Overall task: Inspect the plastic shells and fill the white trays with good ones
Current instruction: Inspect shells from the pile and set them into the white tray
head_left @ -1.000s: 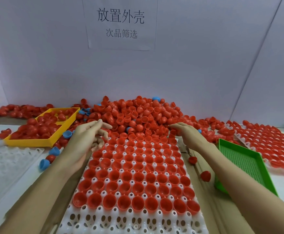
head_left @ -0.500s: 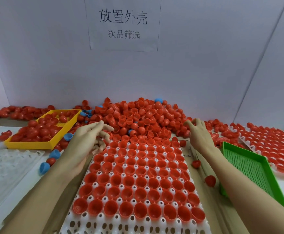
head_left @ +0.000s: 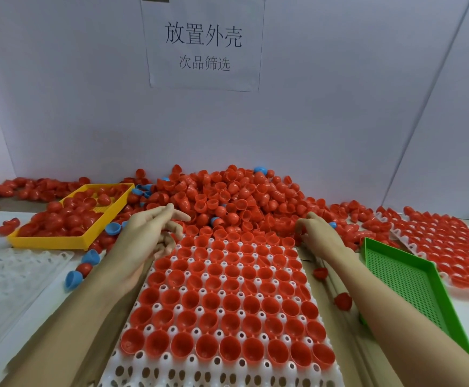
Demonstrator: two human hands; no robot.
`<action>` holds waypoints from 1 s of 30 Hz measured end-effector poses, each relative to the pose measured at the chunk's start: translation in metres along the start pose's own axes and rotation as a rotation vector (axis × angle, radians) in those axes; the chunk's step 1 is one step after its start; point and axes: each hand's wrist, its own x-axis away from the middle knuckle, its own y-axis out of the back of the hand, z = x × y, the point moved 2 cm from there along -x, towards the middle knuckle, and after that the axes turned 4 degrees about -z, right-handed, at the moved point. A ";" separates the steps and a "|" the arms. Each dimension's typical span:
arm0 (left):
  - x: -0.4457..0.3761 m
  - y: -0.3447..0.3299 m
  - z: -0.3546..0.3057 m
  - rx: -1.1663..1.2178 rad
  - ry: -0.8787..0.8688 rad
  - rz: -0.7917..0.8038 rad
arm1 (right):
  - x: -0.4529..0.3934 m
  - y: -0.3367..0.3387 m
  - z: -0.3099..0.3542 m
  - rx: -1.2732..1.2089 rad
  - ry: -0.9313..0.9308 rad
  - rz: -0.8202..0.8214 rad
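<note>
The left hand (head_left: 144,236) hovers with slack, empty fingers at the white tray (head_left: 222,370)'s 11 o'clock corner; the right hand (head_left: 318,236) curls into the shell pile (head_left: 227,196) at 1 o'clock, its grip unclear; a careless rake could tumble unchecked shells onto filled pockets; the green tray (head_left: 412,277) crowds 3 o'clock, the yellow tray (head_left: 46,241) 10 o'clock.

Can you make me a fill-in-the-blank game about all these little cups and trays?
1. The white tray in front of the person holds shells of the colour ____.
2. The yellow tray lies on the ____ side of the table.
3. The tray beside the right hand is the colour ____.
4. A few loose shells near the left hand are not red but ____.

Missing words: red; left; green; blue
</note>
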 end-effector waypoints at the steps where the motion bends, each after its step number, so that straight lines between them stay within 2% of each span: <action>1: 0.000 0.000 0.000 -0.003 0.001 0.002 | 0.002 0.001 0.001 -0.001 0.010 0.003; 5: 0.002 0.000 -0.001 -0.018 0.010 0.004 | 0.007 0.007 0.002 -0.085 -0.025 -0.009; 9: 0.003 -0.003 -0.002 -0.033 0.019 0.002 | 0.014 0.018 0.003 -0.280 -0.065 -0.137; 14: 0.005 -0.008 -0.002 -0.065 0.025 0.022 | 0.033 0.020 0.002 -0.437 -0.162 -0.080; 17: 0.007 -0.012 -0.001 -0.069 0.018 0.034 | 0.047 0.028 0.005 -0.552 -0.222 -0.170; 20: 0.013 -0.019 -0.005 -0.103 -0.035 0.083 | 0.066 0.044 0.015 -0.794 -0.212 -0.252; 25: 0.031 -0.039 -0.015 -0.221 -0.179 0.207 | 0.100 0.066 0.046 -1.117 -0.077 -0.124; 30: 0.049 -0.069 -0.009 -0.229 -0.249 0.274 | 0.118 0.077 0.078 -1.228 0.041 -0.015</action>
